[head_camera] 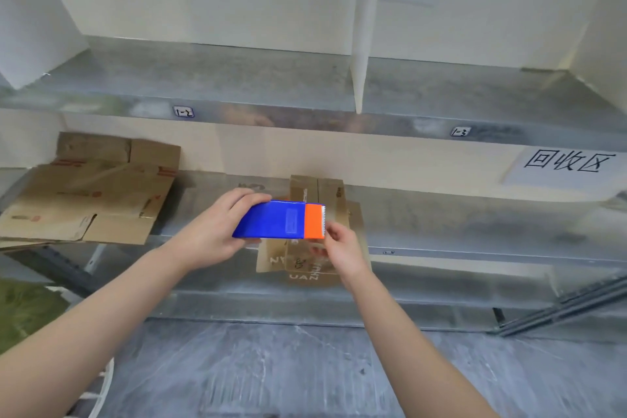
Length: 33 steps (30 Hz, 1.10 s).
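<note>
The lower shelf (pixel 458 224) of a galvanised metal rack runs across the whole view and serves as the landmark. One more shelf, the upper shelf (pixel 237 78), lies above it, so two are in view; one white divider (pixel 364 27) stands upright on that upper one. On the lower shelf's left end lies one large pile of flattened cardboard (pixel 84 200) (the sheets in it cannot be counted); at the shelf's middle lies one smaller flattened carton (pixel 325 193), its near part hanging over the front edge. Above the shelf's right end, one paper sign (pixel 566 163) with handwritten characters is stuck to the back wall.

One blue-and-orange packet (pixel 274 224) is held in the air just in front of the lower shelf's middle, over the smaller carton. Its long axis runs left to right, nearly level; the orange end with the saw-toothed edge points right, the blue end left, and the flat face is turned up to the camera.

Two hands hold it: the left hand (pixel 217 234) grips the blue end, fingers curled over the top edge and thumb beneath; the right hand (pixel 342 248) pinches the toothed orange edge with its fingertips.

Two small labels, one (pixel 183 111) and another (pixel 460 131), sit on the upper shelf's front lip.
</note>
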Each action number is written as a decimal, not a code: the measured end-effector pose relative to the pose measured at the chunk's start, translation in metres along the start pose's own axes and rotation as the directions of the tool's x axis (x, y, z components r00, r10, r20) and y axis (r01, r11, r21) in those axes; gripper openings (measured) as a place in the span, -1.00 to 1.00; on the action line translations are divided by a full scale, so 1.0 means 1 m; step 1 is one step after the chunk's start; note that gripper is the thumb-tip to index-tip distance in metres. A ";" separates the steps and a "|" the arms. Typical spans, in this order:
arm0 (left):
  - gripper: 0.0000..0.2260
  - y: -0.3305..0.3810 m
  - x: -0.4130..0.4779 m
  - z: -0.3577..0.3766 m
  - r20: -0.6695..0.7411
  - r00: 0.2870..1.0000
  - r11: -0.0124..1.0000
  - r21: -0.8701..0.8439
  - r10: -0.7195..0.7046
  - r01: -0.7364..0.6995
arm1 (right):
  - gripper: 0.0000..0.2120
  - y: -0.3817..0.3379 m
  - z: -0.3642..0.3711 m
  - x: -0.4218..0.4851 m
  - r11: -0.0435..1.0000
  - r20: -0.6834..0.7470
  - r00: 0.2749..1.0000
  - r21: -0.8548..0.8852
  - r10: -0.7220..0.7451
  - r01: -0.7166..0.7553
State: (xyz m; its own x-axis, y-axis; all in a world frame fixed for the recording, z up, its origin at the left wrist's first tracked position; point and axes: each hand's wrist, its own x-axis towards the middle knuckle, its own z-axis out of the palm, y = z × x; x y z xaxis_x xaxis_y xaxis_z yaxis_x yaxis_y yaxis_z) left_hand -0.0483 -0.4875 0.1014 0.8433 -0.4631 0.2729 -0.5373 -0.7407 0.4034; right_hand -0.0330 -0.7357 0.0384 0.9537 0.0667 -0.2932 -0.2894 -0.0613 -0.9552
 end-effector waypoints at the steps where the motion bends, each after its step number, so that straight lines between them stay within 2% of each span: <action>1: -0.35 -0.001 0.002 0.001 0.010 1.000 1.000 0.003 -0.008 0.008 | -0.83 0.002 -0.003 0.001 0.998 -0.045 0.998 -0.055 -0.035 0.033; 6: -0.38 -0.001 0.000 0.009 0.057 0.998 0.999 -0.004 -0.032 0.033 | -0.71 0.018 -0.020 -0.002 0.983 -0.176 0.981 -0.175 -0.079 0.048; 12: -0.38 -0.031 -0.038 0.009 0.084 0.976 0.980 0.025 -0.200 0.198 | -0.83 0.049 -0.090 -0.011 0.972 -0.372 0.927 -0.205 0.033 -0.117; 16: -0.42 -0.044 -0.047 0.014 0.168 0.947 0.959 -0.020 -0.275 0.282 | -0.90 0.059 -0.108 -0.004 0.939 -0.349 0.936 -0.301 0.053 -0.166; 23: -0.40 -0.052 -0.043 0.028 0.236 0.914 0.941 0.013 -0.331 0.337 | -0.85 0.068 -0.108 0.007 0.881 -0.330 0.937 -0.401 0.118 -0.252; 33: -0.39 -0.061 -0.031 0.042 0.280 0.873 0.913 0.033 -0.399 0.406 | -0.84 0.080 -0.089 0.028 0.857 -0.318 0.938 -0.437 0.138 -0.275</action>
State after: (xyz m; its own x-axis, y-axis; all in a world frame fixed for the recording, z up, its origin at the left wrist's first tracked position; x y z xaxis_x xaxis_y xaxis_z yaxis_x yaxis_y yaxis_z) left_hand -0.0414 -0.4488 0.0315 0.9549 -0.2454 -0.1673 -0.1475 -0.8807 0.4501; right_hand -0.0222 -0.8270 -0.0425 0.8803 -0.2630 -0.3948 -0.4743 -0.5056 -0.7207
